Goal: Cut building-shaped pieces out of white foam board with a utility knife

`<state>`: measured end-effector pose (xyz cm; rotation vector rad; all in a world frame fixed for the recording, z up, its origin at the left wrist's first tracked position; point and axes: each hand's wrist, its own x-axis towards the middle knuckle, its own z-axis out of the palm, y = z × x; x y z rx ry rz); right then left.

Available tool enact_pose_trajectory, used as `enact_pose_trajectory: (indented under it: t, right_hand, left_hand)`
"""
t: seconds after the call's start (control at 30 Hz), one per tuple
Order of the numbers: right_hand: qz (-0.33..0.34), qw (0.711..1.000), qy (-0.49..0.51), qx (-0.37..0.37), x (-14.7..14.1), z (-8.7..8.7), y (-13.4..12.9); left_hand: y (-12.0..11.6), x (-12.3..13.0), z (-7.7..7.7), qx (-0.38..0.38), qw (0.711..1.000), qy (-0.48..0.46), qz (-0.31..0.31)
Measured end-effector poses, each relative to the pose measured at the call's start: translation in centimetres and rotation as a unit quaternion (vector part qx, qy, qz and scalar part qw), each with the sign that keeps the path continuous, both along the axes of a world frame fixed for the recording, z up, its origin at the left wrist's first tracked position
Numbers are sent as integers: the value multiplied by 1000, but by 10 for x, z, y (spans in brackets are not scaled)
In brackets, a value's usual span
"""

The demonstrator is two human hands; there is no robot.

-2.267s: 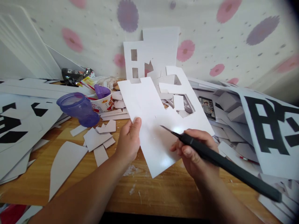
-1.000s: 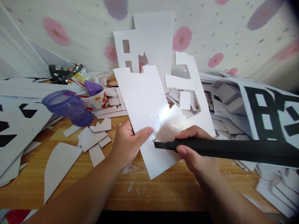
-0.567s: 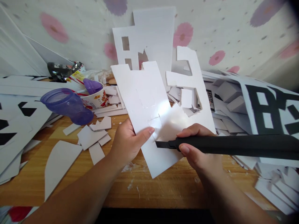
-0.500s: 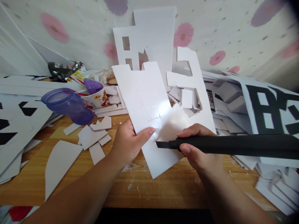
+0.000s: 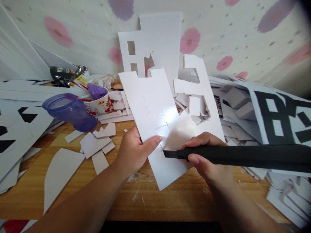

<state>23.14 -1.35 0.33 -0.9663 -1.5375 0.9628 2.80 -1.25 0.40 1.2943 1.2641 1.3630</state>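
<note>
A white foam board (image 5: 150, 94), with notched edges and cut-out shapes, is tilted up over the wooden table. My left hand (image 5: 136, 149) grips its left edge, thumb flat on the face and fingers behind. My right hand (image 5: 209, 155) is closed around a black utility knife (image 5: 233, 155). The knife's dark blade touches the board at the lower end of a thin cut line, just right of my left thumb. Fine cut lines outline small rectangles on the board's face. The fingers behind the board are hidden.
White offcuts (image 5: 94, 144) lie left on the wooden table (image 5: 131, 207). A translucent purple boot-shaped cup (image 5: 70, 110) stands by a paper cup (image 5: 102, 103). At right are piled scraps (image 5: 238, 100) and a sheet with black printed shapes (image 5: 277, 113). A flowered curtain or wall covering (image 5: 218, 32) is behind.
The whole scene sits slightly lower in view, as the camera tilted a little. The blade tip stays near the same cut line, and both hands keep their holds.
</note>
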Motion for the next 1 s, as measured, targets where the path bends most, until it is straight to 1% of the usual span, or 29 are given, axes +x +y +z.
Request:
enact_pose_trajectory:
  t: [0.17, 0.33, 0.43, 0.57, 0.7, 0.87, 1.0]
  right_hand:
    - [-22, 1000, 9, 0, 1, -3, 1]
    - [-46, 998, 43, -9, 3, -5, 2]
    - [-56, 997, 46, -22, 3, -4, 0]
    - [-50, 997, 62, -19, 2, -4, 0]
    - [-37, 998, 60, 2, 4, -6, 3]
    - [-32, 999, 27, 5, 8, -5, 7]
    - [-24, 1000, 9, 13, 11, -2, 6]
  left_hand:
    - [0, -1, -2, -32, 999, -28, -9]
    - [1, -3, -3, -21, 999, -45, 4]
    - [2, -4, -5, -26, 998, -64, 5]
    - [3, -4, -8, -34, 996, -88, -5]
    - [3, -5, -9, -33, 996, -83, -5]
    - [3, -6, -6, -40, 999, -34, 0]
    - [1, -2, 0, -48, 998, -41, 17]
